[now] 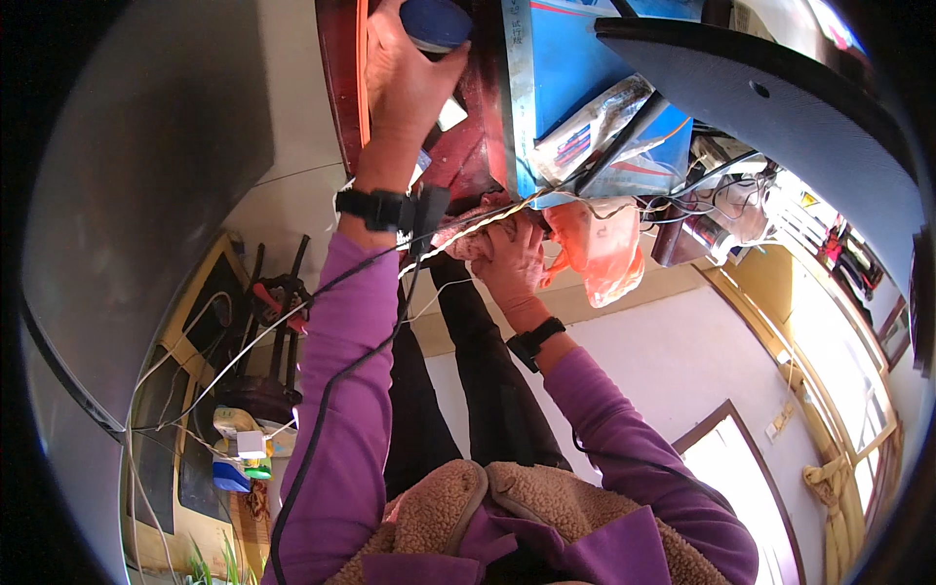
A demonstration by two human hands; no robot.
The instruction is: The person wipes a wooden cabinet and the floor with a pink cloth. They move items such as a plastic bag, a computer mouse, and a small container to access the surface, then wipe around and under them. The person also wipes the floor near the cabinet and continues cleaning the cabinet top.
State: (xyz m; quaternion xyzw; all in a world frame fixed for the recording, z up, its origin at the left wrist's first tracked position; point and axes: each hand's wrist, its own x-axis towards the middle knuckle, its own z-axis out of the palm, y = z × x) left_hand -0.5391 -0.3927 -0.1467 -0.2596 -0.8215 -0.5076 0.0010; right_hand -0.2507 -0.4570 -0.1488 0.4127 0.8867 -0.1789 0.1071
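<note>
My left hand [409, 80] reaches to the top of the view, its fingers and thumb around a dark blue round-topped container [436, 23] above a dark red wooden surface [479, 157]. Lower and to the right, my right hand [512, 252] grips a crumpled pinkish cloth [472, 230] at the edge of that surface. Beside the right hand hangs an orange-red plastic bag [599, 245]. A large blue folder or box [585, 44] lies right of the left hand, bearing a clear plastic packet [592, 131]. Both wrists wear black straps.
Several cords, among them a twisted cable [504, 212], run across my forearms. A black monitor-like panel [760, 80] stands at upper right, with tangled wires [720, 179] below it. A grey appliance-like panel [139, 183] fills the left. A dark stool [256, 395] stands lower left.
</note>
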